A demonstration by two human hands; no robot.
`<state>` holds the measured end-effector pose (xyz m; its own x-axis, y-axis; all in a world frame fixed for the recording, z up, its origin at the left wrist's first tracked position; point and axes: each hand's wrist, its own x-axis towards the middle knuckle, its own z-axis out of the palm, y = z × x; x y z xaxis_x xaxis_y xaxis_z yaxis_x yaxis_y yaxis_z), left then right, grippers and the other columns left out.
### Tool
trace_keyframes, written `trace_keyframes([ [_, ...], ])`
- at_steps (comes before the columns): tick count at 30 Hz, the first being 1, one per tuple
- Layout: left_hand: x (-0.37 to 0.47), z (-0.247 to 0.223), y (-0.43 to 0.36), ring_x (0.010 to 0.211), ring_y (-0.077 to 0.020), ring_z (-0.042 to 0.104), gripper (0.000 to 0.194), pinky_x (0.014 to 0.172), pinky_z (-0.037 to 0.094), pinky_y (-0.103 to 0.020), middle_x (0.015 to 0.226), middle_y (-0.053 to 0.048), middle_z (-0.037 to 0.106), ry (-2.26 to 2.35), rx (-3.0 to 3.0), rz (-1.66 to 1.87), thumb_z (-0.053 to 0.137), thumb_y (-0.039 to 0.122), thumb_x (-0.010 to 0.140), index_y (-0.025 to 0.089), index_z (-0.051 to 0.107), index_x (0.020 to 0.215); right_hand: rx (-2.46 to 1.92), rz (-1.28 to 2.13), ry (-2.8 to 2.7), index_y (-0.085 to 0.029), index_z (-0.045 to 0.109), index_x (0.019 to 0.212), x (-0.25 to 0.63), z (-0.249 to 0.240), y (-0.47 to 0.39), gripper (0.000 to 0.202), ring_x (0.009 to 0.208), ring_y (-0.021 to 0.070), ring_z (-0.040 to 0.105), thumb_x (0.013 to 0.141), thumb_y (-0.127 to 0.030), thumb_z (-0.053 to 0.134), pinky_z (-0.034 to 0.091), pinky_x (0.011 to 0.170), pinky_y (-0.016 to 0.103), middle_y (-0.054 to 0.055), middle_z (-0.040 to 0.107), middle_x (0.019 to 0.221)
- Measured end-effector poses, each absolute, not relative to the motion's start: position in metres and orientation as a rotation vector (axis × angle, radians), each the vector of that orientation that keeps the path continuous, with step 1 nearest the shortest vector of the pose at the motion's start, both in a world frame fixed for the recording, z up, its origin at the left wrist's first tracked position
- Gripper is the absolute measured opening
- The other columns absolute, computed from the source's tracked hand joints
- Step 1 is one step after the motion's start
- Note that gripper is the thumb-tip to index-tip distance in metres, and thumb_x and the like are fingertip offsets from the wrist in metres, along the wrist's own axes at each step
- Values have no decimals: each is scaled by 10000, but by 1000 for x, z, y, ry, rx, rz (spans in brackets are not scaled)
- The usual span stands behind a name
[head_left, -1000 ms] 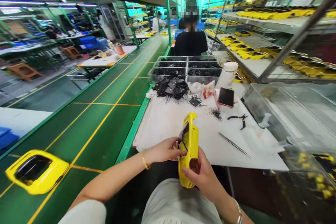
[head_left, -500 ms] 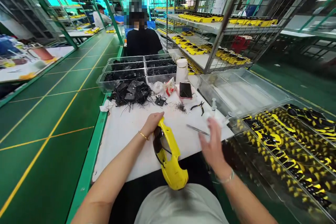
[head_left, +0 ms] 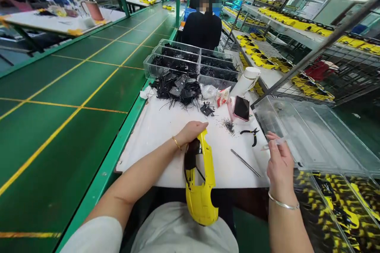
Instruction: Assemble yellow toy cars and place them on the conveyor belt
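My left hand (head_left: pixel 194 131) grips the top end of a yellow car body shell (head_left: pixel 202 201), which has a dark window part and hangs over the table's front edge. At the table's right side my right hand (head_left: pixel 279 156) is closed on a small clear syringe (head_left: pixel 274 143), partly hidden by the fingers. A metal tweezer-like tool (head_left: pixel 245 163) lies between the hands. Beyond it are black-handled pliers (head_left: pixel 252 134) and a scatter of tiny black pieces (head_left: pixel 228 125).
Black wired parts (head_left: pixel 178 89) are heaped before a divided clear bin (head_left: pixel 170 61). A phone (head_left: pixel 241 108) and a white bottle (head_left: pixel 247 81) stand behind the pliers. Clear trays (head_left: pixel 314 130) flank the right. A person (head_left: pixel 202 29) sits ahead.
My right hand has closed around the syringe and is held at the table's right edge. The view has swung left. My left hand still holds the yellow shell.
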<state>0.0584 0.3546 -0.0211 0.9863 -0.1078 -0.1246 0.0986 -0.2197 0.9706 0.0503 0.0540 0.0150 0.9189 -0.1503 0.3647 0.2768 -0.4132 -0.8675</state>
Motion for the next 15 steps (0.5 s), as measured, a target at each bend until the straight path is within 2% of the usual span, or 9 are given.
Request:
trace_keyframes([
  [2,58,-20,355,534,-92,324,549,539,233,-260,544,32,352,-29,1780,-187,407,671,799,180,375,554,-1718,-216,-193,-199,592,1185,32,40,88,391,1090,255,581,874,-433,555,399,992,455,102,644,1080],
  [4,58,-20,356,538,-92,313,545,539,221,-264,544,33,340,-52,1778,-177,403,667,804,182,367,559,-1490,38,-317,-241,550,1238,15,63,124,396,913,229,617,867,-379,533,438,914,455,63,654,926],
  [7,59,-22,357,546,-90,295,540,542,217,-267,548,37,328,-84,1770,-161,386,662,817,183,359,569,-1252,230,-422,-303,557,1125,-2,84,166,290,698,187,535,837,-308,522,454,758,401,-2,551,712],
  [9,59,-23,357,552,-88,291,538,546,223,-267,558,39,328,-101,1764,-152,378,656,827,181,363,575,-1171,288,-467,-268,582,926,-4,90,182,181,619,170,441,839,-415,521,410,655,351,-6,444,640],
  [12,59,-23,357,561,-87,289,535,551,220,-269,569,39,325,-119,1760,-140,384,647,833,176,369,579,-1119,407,-538,-203,478,617,1,92,191,595,572,162,357,809,-758,380,342,579,332,8,342,563],
  [13,59,-23,357,563,-87,288,535,552,216,-270,568,39,321,-123,1759,-138,387,647,833,176,366,580,-1111,449,-556,-196,427,555,4,93,192,676,561,163,344,788,-822,322,334,573,335,9,310,528],
  [15,59,-23,357,562,-88,287,534,552,211,-273,563,40,315,-126,1755,-134,387,647,833,177,362,582,-1109,502,-574,-193,364,490,8,92,193,708,542,165,328,790,-831,302,331,574,341,9,260,482],
])
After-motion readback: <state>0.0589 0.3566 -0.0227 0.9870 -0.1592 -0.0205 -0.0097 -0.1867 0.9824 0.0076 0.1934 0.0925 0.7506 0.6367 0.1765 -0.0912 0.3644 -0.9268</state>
